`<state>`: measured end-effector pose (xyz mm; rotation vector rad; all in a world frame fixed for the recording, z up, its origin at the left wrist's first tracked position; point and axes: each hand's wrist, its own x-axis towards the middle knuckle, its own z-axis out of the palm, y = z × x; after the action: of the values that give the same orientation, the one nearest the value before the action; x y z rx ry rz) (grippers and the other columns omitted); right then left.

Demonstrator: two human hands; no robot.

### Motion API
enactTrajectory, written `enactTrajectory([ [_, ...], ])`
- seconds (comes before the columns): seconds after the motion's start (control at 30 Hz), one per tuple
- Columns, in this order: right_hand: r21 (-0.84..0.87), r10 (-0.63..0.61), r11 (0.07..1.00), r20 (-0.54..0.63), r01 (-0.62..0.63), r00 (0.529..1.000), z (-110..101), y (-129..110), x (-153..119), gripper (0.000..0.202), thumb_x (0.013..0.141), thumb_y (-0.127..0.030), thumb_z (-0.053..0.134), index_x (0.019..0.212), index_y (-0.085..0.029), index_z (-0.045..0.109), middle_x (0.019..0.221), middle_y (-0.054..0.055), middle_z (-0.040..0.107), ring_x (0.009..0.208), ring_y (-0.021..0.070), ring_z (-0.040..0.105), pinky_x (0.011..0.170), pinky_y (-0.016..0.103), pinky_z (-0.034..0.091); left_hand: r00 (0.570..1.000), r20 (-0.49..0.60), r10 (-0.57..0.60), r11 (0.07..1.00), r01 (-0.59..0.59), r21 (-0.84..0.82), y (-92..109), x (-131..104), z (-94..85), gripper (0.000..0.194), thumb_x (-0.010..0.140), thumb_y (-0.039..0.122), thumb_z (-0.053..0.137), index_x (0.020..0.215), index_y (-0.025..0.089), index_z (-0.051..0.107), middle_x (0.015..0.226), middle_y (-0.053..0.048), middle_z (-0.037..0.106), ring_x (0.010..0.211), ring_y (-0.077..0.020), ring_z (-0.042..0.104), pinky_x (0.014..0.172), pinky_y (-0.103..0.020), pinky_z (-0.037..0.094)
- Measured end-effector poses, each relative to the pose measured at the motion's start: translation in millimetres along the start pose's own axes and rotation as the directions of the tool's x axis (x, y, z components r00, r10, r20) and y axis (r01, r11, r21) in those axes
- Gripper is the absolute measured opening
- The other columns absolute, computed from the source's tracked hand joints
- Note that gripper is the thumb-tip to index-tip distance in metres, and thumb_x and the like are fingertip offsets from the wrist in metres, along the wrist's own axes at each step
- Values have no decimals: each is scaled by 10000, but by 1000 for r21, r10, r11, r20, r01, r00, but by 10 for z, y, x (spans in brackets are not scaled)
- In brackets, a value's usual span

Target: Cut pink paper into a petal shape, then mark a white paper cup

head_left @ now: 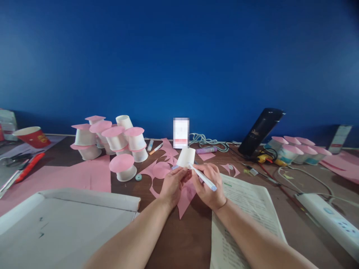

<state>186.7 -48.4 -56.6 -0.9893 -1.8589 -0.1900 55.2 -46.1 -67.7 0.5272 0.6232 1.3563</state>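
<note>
A small white paper cup [186,157] is held up in the middle, tilted, with my left hand [173,185] closed round its lower end. My right hand [211,185] grips a white pen [204,178] with a light blue end, and the pen's far tip meets the cup near its lower edge. Pink paper scraps [186,196] lie on the table beneath both hands. Left of them stand several white cups topped with pink paper discs [121,163], some stacked.
A printed sheet [252,209] lies under my right forearm, a white board [70,224] at the front left. Farther right are a power strip [331,216], cables, a black case [260,130] and more pink-topped cups [290,152]. A red cup [33,137] leans at far left.
</note>
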Motion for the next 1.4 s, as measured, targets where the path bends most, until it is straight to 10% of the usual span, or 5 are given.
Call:
enactTrajectory([
  [1.4,-15,7,1000,1,-7,1000,0,3,10,126,849,-171,566,970,-199,582,843,34,680,771,182,628,858,390,437,1000,-19,-21,999,20,-47,19,1,-2,125,662,172,790,742,99,728,760,-59,716,734,-112,668,741,-190,517],
])
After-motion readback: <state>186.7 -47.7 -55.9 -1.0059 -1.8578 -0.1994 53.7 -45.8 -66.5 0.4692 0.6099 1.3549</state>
